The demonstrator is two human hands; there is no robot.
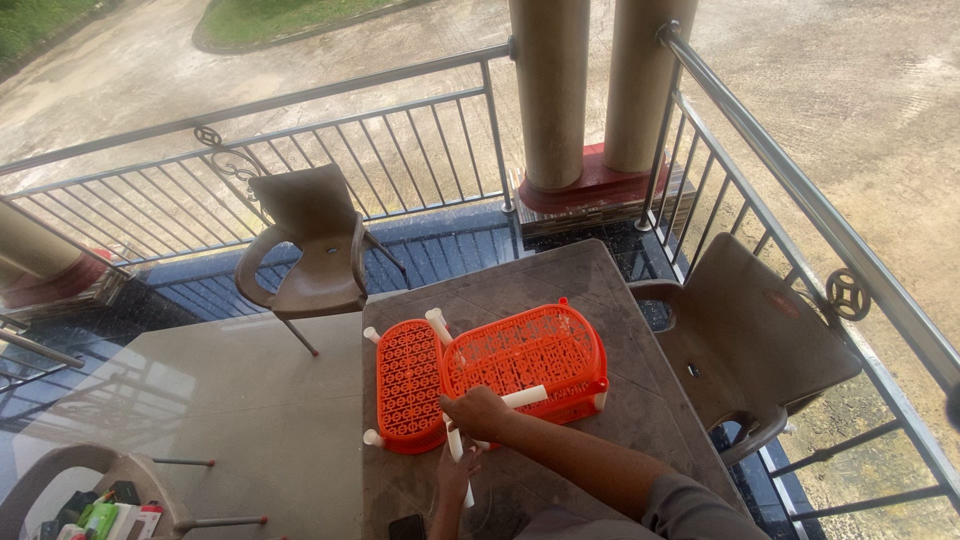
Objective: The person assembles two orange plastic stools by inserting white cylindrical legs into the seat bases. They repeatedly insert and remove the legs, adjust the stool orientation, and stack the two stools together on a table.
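Observation:
Two orange plastic lattice shelf trays lie on the brown table (600, 290). The flatter tray (408, 385) has short white tubes at its corners; the deeper tray (530, 355) leans against it on the right. My right hand (475, 410) rests at the deeper tray's near edge, closed on a white tube (525, 396) that points to the right. Just below, my left hand (453, 475) grips another white tube (455, 445) that runs downward from the trays.
A brown plastic chair (305, 255) stands beyond the table and another (745, 335) at its right. A paler table (220, 400) adjoins on the left. Metal railings (800, 190) and two pillars (550, 90) bound the balcony. A dark phone (405, 526) lies near the table's front edge.

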